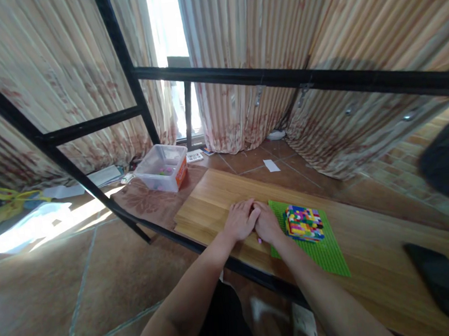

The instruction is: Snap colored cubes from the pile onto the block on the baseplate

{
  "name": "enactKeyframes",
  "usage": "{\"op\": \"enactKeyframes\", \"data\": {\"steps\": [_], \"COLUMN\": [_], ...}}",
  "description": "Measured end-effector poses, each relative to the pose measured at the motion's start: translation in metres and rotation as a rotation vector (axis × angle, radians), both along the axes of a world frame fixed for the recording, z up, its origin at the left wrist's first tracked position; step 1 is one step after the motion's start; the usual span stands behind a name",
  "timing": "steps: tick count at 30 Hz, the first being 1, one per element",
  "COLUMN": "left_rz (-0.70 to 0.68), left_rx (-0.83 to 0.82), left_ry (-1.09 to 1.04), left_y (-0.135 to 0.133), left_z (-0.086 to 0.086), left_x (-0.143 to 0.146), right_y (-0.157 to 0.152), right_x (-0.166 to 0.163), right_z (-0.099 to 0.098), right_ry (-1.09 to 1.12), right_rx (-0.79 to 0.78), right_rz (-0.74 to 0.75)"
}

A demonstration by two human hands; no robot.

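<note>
My left hand [241, 219] and my right hand [266, 221] rest side by side on the wooden tabletop [211, 200], fingers touching each other. The left hand's fingers lie flat and stretched out. The right hand's fingers are curled together; a tiny pink piece [260, 241] shows under its heel. Just right of the right hand lies a green baseplate [328, 255] carrying a block of many-coloured bricks [304, 223].
A clear plastic box [162, 167] with a few small pieces stands on a patterned cloth [145, 202] at the table's left end. A black metal frame [279, 78] crosses the view. A dark phone [443, 283] lies at the right. Curtains hang behind; tiled floor lies below.
</note>
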State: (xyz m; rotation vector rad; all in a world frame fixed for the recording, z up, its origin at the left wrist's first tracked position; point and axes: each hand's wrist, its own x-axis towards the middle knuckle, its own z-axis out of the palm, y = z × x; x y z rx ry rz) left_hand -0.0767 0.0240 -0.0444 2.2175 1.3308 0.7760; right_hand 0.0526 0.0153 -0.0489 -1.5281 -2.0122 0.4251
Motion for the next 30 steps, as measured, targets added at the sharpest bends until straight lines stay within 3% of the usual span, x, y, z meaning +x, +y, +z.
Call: {"op": "enactKeyframes", "data": {"steps": [5,15,18,22,26,30], "left_rz": [0.022,0.182,0.274,0.368,0.327,0.327], "left_rx": [-0.035,-0.145,-0.122,-0.048,0.012,-0.009], "left_ry": [-0.096,-0.341,-0.398,-0.398,-0.285,-0.212], "left_y": [-0.011,-0.034,-0.056,-0.1,-0.136,-0.15], "left_z": [0.001,0.01,0.012,0.012,0.008,0.002], "left_x": [0.001,0.005,-0.009,-0.04,-0.067,-0.075], "right_y": [-0.019,-0.065,-0.09,-0.113,-0.109,-0.098], "right_x": [-0.002,0.016,0.021,0.014,-0.001,-0.01], "right_z": [0.004,0.007,0.002,-0.005,-0.005,-0.003], "right_ry": [0.095,0.293,0.263,0.116,0.058,0.0], "right_rx": [-0.003,0.028,0.048,0.038,0.033,0.014], "right_rz": [-0.055,-0.309,-0.383,-0.36,-0.342,-0.356]}}
